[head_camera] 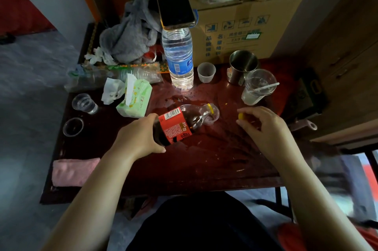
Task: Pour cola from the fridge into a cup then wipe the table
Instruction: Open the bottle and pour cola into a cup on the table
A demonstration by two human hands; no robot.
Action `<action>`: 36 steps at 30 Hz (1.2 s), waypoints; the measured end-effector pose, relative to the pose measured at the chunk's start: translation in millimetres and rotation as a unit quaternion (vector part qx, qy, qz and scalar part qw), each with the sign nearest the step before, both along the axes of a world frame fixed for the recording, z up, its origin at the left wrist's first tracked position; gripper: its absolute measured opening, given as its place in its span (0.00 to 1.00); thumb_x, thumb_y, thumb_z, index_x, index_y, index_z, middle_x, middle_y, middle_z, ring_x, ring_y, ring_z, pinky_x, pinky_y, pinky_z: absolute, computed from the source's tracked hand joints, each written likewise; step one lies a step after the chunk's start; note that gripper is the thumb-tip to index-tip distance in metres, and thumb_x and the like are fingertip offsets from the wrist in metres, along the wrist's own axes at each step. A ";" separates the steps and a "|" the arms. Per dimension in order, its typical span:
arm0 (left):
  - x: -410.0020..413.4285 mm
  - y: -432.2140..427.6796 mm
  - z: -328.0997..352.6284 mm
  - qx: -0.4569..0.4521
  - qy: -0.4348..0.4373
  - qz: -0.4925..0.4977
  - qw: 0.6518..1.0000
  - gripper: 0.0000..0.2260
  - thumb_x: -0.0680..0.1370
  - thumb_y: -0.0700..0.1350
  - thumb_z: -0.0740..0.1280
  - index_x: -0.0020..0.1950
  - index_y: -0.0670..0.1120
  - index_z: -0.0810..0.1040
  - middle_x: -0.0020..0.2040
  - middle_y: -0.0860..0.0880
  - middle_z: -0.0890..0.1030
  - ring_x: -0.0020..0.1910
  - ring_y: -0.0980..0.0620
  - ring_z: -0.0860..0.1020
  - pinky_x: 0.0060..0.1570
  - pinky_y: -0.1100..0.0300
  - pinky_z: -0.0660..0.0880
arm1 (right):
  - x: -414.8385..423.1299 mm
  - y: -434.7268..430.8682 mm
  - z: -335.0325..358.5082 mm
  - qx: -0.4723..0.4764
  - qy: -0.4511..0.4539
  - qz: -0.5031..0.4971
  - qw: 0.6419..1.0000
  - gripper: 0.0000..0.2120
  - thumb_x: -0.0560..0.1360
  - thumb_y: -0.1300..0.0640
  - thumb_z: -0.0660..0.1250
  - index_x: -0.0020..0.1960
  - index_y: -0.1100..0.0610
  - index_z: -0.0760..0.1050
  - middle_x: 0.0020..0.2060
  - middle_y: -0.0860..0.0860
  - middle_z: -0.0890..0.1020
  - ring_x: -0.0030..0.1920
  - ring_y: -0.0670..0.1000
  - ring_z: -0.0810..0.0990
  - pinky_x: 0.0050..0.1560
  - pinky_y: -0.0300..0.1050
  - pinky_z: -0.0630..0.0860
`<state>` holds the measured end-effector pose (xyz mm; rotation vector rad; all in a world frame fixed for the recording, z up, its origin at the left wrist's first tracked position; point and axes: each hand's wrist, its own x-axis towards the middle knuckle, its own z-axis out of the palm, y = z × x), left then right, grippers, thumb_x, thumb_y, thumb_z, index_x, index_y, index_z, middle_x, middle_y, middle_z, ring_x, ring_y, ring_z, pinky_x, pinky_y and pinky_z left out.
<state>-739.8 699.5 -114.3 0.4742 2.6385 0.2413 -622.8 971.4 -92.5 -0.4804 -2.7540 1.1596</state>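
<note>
Cola bottle [180, 124], one only, lies tilted almost flat above the dark red table [204, 165], its open neck dipped into a small clear cup [212, 116] with dark liquid pooled toward the shoulder. The left hand [141, 138] wraps around the bottle's base end, fingers curled closed on it. The right hand [263, 126] hovers just beside the cup, half curled, pinching one yellow cap [241, 116] between thumb and fingertips. One pink cloth [73, 172] lies folded at the near left edge. Two more small clear cups [84, 103] stand at the left, with one tissue pack [136, 99] beside them. Wet patches glisten mid-table. Farther back stand one water bottle [180, 60] carrying a phone [173, 5], one frosted cup [206, 72], one steel mug [242, 65], one larger plastic cup [257, 87] with a straw, and a cardboard box [245, 23].
</note>
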 end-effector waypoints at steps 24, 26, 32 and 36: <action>-10.9 -1.2 3.7 -0.029 -0.012 0.001 1.000 0.34 0.57 0.60 0.78 0.59 0.56 0.69 0.53 0.57 0.79 0.52 0.53 0.78 0.43 0.57 0.73 | -6.5 4.8 -9.3 0.014 -0.014 0.011 1.000 0.12 0.73 0.53 0.70 0.56 0.53 0.79 0.48 0.45 0.79 0.45 0.42 0.76 0.45 0.23 0.68; -11.0 -0.8 3.8 -0.033 -0.012 0.000 0.999 0.34 0.57 0.60 0.78 0.59 0.56 0.69 0.53 0.57 0.79 0.52 0.53 0.78 0.43 0.57 0.73 | -6.1 5.1 -9.7 0.015 -0.015 0.010 1.000 0.12 0.73 0.53 0.70 0.56 0.53 0.79 0.48 0.45 0.79 0.45 0.41 0.76 0.45 0.22 0.67; -11.4 -0.9 5.5 -0.052 -0.011 -0.005 0.999 0.33 0.57 0.60 0.78 0.57 0.56 0.69 0.52 0.56 0.79 0.50 0.53 0.79 0.41 0.57 0.73 | -6.7 4.9 -10.3 0.014 -0.011 0.005 1.000 0.12 0.73 0.54 0.70 0.56 0.53 0.79 0.48 0.44 0.78 0.44 0.41 0.75 0.44 0.23 0.67; -11.0 0.2 7.0 -0.057 -0.010 -0.005 0.998 0.34 0.58 0.60 0.78 0.60 0.55 0.69 0.53 0.55 0.80 0.53 0.52 0.79 0.42 0.57 0.72 | -6.7 5.3 -12.4 0.010 -0.017 0.003 1.000 0.12 0.73 0.53 0.70 0.56 0.52 0.79 0.47 0.44 0.78 0.44 0.39 0.75 0.44 0.24 0.68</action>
